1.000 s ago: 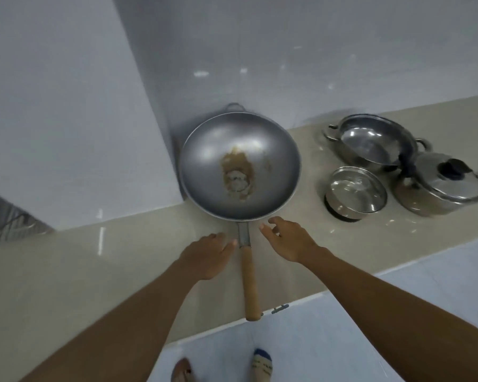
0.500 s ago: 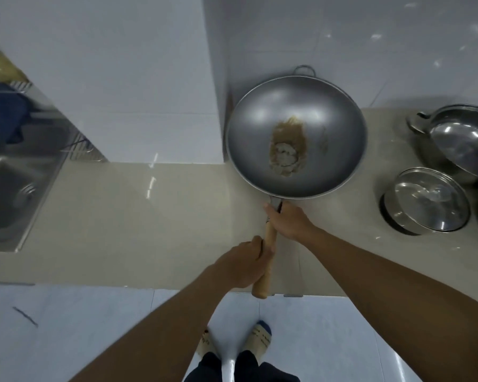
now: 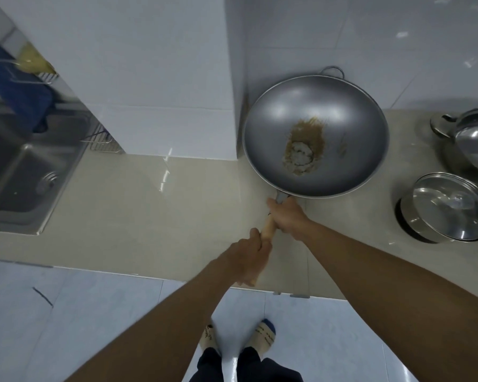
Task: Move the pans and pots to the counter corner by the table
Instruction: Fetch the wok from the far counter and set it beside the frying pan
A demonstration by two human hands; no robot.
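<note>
The beige surface runs the full width of the room in front of the person, with a steel sink let into it at the far left and a white tiled pillar standing on it in the middle. Right beside that pillar sits the big grey wok, its rim close against the pillar's corner and a brown patch of residue in its bottom; whether it rests on the surface or is already a little raised, I cannot tell. Further right are a steel pot, cut off by the edge of the view, and nearer the front a smaller pot under a glass lid. Both hands are clamped around the wok's wooden handle: the right hand up by the metal neck, the left hand down at the end that juts past the counter edge. From here the risk looks to be the weight: the bowl is wide and far out from the grip, so it may dip or roll as it comes up. Swung carelessly, the rim could knock the pillar or clip the lidded pot, and the glass lid would slide off easily.
</note>
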